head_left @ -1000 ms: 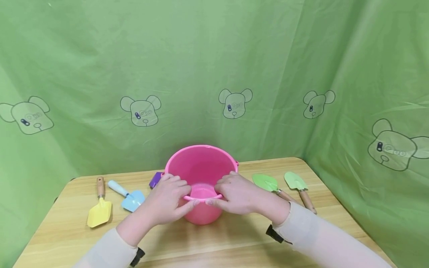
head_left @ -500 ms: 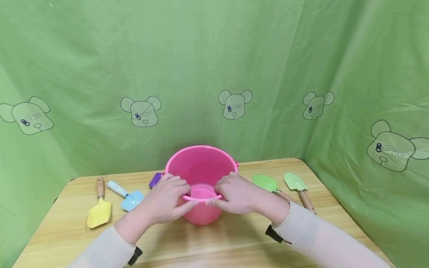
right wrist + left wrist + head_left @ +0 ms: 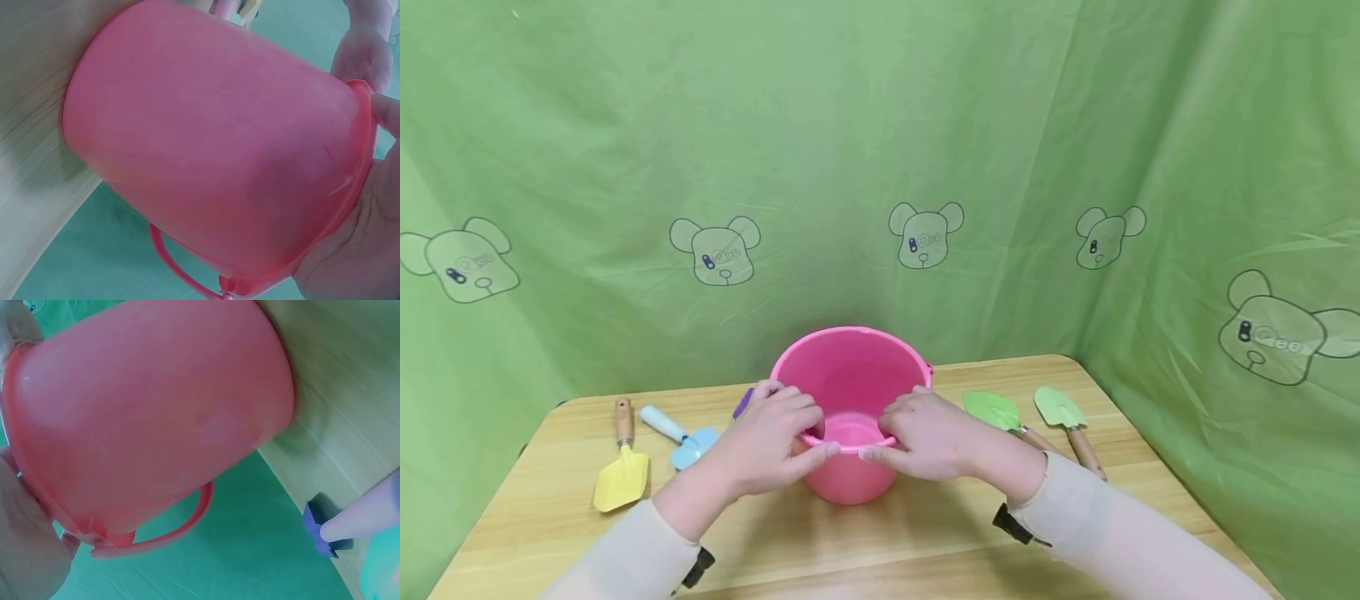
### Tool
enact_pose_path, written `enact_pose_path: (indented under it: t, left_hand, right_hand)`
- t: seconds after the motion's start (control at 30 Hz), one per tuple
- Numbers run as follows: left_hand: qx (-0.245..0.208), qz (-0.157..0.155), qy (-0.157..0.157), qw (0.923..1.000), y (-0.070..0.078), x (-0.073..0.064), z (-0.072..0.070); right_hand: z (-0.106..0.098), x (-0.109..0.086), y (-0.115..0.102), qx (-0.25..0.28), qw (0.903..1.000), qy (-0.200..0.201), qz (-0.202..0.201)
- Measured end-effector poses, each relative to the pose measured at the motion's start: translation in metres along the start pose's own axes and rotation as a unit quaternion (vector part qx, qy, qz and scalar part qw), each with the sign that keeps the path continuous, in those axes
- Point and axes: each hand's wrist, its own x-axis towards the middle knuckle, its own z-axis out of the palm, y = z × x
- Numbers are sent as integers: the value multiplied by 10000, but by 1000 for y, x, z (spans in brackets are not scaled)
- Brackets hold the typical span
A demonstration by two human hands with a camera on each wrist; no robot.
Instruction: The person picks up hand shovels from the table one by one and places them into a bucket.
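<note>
The pink bucket stands on the wooden table, in the middle before the person, with its mouth upward. The left hand and the right hand both hold its near rim, one on each side. The fingers are bent over the rim to the inside, while the thumbs lie on the outside, pointing toward each other and apart. Thus each hand is closed around the rim. Both forearms, in light sleeves, reach forward and inward from the lower corners. In the left wrist view, the bucket's handle hangs at the far side.

On the green curtain, mouse-like faces are printed, each with a dark oval mark. Some carry small pale letters, but these are too faint to read with certainty.
</note>
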Motion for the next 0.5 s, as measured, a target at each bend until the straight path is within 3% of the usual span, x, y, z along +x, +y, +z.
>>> enact_pose_path:
  t: [0.5]
  left_hand:
    - [-178,-239,243,9993,-11,0,-12]
  right_hand:
    - [1,-1,1,-27,10000,45,-25]
